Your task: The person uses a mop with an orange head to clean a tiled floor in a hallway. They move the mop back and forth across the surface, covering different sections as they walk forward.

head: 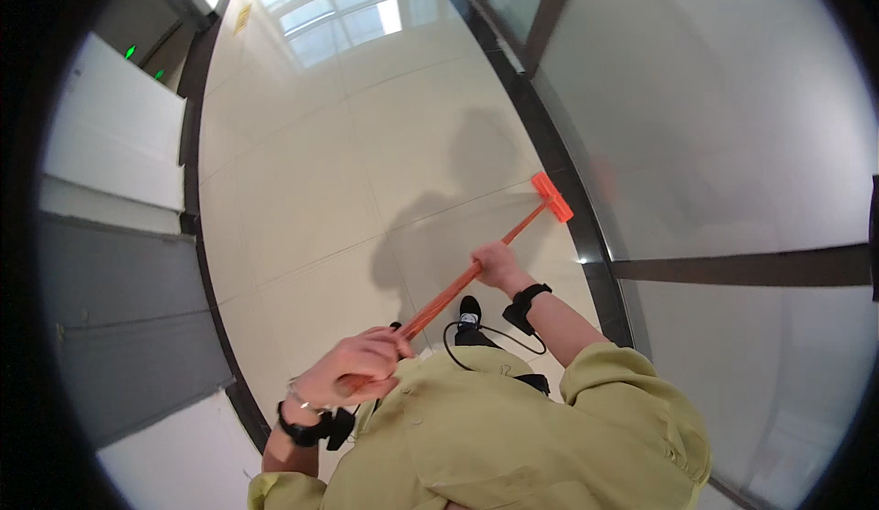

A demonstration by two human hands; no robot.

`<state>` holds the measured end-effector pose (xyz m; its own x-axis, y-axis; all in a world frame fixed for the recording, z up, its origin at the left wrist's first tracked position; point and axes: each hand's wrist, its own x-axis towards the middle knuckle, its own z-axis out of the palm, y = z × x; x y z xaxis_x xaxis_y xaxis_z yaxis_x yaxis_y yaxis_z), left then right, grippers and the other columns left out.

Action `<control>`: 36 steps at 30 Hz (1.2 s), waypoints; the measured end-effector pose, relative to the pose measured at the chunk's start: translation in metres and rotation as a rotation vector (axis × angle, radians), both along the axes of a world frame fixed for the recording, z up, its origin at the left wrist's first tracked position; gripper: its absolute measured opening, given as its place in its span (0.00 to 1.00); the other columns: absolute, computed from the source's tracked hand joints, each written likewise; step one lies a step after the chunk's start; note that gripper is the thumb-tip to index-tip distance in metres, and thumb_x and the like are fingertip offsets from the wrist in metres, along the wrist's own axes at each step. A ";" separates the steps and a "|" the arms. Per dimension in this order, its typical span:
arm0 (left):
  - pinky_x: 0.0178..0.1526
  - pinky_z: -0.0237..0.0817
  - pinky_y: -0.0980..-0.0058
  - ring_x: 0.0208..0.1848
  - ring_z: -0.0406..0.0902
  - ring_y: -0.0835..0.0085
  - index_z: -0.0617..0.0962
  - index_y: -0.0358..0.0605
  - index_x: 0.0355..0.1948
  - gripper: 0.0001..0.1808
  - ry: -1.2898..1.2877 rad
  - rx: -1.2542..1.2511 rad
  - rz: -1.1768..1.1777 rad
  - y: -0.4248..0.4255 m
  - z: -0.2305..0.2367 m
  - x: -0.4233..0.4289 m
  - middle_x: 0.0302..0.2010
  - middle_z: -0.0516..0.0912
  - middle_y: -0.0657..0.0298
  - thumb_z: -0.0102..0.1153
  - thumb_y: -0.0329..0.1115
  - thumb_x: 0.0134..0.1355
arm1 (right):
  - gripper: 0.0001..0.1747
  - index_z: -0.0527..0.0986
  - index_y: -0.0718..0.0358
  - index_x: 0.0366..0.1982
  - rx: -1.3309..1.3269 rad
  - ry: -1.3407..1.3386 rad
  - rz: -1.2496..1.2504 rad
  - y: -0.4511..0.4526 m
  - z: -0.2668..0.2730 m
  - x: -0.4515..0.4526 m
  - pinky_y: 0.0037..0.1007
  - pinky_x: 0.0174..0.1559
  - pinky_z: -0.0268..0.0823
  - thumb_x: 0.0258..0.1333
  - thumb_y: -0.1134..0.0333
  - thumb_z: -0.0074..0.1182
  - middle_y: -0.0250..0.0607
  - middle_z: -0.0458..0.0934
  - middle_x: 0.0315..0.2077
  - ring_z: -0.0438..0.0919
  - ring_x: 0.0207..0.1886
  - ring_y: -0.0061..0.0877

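A long-handled broom or floor brush slants across the view, from my chest out to the floor on the right. Its reddish wood-patterned handle (443, 300) lies in both hands. My left hand (360, 366) is wrapped around the top end, close to my shirt. Further down the shaft, my right hand (496, 266) has its fingers closed around it. The orange plastic head (552, 197) is at the edge of the pale tiles, beside the dark border strip. Its underside is hidden.
Glossy beige floor tiles (295, 166) run ahead along a corridor. Frosted glass panels (714, 118) with brown frames line the right, above a black floor border (560, 160). White and grey wall sections (123, 125) stand left. A black cable (505, 331) loops before my waist, near my shoe (470, 309).
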<state>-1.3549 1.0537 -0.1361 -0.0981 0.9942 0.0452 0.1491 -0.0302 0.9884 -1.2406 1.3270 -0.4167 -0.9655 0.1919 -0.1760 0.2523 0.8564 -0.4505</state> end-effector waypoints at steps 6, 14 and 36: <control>0.45 0.69 0.56 0.19 0.78 0.65 0.62 0.47 0.10 0.21 0.143 0.095 0.472 -0.071 0.113 0.012 0.10 0.66 0.68 0.62 0.25 0.48 | 0.10 0.81 0.59 0.29 -0.351 -0.081 0.351 -0.116 0.088 -0.078 0.47 0.38 0.72 0.41 0.64 0.57 0.48 0.82 0.30 0.80 0.37 0.48; 0.31 0.67 0.62 0.12 0.66 0.67 0.60 0.48 0.08 0.21 -0.025 0.250 0.433 -0.083 0.099 0.040 0.11 0.65 0.67 0.60 0.22 0.42 | 0.09 0.79 0.61 0.27 -0.426 -0.031 0.537 -0.127 0.097 -0.096 0.46 0.42 0.71 0.41 0.64 0.58 0.47 0.81 0.29 0.80 0.40 0.46; 0.31 0.73 0.71 0.12 0.72 0.72 0.64 0.49 0.11 0.17 0.134 0.317 0.797 -0.223 0.114 0.057 0.10 0.71 0.67 0.59 0.23 0.44 | 0.06 0.78 0.59 0.22 -0.445 -0.146 0.978 -0.316 0.125 -0.166 0.46 0.37 0.71 0.43 0.64 0.60 0.47 0.79 0.25 0.79 0.35 0.48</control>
